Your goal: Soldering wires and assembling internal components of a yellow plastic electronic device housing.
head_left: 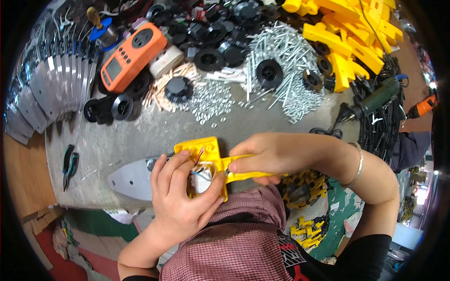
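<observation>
On the near part of the bench, a yellow plastic tool housing (202, 144) lies with its inside showing. It holds a white block (202, 181) and thin red, black and blue wires. A pointed grey plate (131, 180) with holes sticks out at its left. My left hand (180, 199) grips the body of the housing, its fingers bent over the far and near sides. My right hand (260, 155) is closed around the yellow handle on the right, thumb pressing at the handle's inner end. Whether a small part sits under that thumb cannot be made out.
Behind lie heaped long screws (281, 56), small nuts (208, 104), black round caps (208, 59) and an orange meter (133, 56). Yellow housings (347, 42) and a green power screwdriver (380, 96) are right; grey plates (58, 89) and pliers (69, 169) left.
</observation>
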Demonstrator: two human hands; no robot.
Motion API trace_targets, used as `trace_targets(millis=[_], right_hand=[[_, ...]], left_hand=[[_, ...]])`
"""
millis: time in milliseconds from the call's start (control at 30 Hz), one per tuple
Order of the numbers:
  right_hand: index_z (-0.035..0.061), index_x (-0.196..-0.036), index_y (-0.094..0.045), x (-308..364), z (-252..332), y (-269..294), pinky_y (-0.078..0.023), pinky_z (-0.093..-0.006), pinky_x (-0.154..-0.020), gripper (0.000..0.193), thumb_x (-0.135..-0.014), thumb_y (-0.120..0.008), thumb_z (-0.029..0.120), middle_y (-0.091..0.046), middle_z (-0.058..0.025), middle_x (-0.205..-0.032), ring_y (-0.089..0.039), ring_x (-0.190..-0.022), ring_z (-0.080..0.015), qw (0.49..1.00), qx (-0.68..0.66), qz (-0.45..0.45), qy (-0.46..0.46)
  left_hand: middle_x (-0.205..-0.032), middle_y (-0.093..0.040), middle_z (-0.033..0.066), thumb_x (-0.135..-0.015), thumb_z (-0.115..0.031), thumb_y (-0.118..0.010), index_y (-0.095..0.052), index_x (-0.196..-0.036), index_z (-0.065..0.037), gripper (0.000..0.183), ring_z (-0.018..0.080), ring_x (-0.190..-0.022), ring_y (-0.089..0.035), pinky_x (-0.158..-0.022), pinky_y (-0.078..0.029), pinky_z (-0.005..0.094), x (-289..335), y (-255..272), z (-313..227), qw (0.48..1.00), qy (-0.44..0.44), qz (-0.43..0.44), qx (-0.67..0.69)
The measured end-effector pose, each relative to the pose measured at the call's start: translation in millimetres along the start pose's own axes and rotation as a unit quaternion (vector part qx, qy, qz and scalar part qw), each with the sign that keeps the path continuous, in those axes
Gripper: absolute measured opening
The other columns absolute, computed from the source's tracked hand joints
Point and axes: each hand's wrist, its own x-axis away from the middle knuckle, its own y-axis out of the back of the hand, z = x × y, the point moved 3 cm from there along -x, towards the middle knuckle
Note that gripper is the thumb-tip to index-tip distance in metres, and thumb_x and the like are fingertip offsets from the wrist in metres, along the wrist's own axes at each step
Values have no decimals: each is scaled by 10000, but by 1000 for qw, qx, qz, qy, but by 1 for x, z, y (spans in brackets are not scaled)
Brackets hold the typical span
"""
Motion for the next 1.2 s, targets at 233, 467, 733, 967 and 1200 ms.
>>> trace_targets(millis=[233, 467, 733, 967, 1200], right_hand=[[43, -1009, -599, 2, 2, -8, -490, -348, -572, 358, -992, -492, 384, -638, -90, -715, -624, -605, -202, 993, 101, -54, 30], [73, -1068, -680, 88, 13, 128, -525, -435, -839, 286, -810, -609, 175, -691, -184, -987, -663, -934, -346, 666, 406, -621, 83], [65, -1276, -579, 139, -59, 209, -466, -427, -974, 513, -832, -680, 301, -633, -216, -1159, -593, -1111, -365, 668, 446, -585, -116], [71, -1249, -600, 143, -77, 211, -441, -412, -1000, 525, -804, -720, 322, -615, -197, -1177, -561, -1146, -358, 686, 394, -612, 19], [67, -1128, -637, 152, -36, 129, -452, -403, -941, 447, -768, -745, 309, -591, -163, -1071, -561, -1066, -339, 578, 358, -721, 135]], left_hand=[[-1156, -487, 192, -593, -250, -801, -713, -1013, -155, 439, 419, -1191, -443, -1010, -332, 635, 8, 0, -1, 1000, 16, 5, -5], [-1160, -490, 201, -600, -271, -812, -704, -1044, -172, 467, 424, -1205, -434, -1031, -285, 657, 17, 2, -5, 998, 47, 20, -31], [-1155, -493, 190, -594, -276, -820, -699, -1059, -185, 489, 422, -1237, -417, -1062, -235, 663, 12, 3, -9, 997, 39, 26, -58], [-1155, -500, 187, -614, -293, -811, -693, -1076, -191, 488, 427, -1263, -401, -1083, -204, 664, 9, 0, -6, 997, 42, 21, -59], [-1161, -504, 192, -634, -300, -798, -690, -1088, -193, 479, 428, -1261, -410, -1090, -208, 653, 13, 1, -2, 997, 45, 19, -53]])
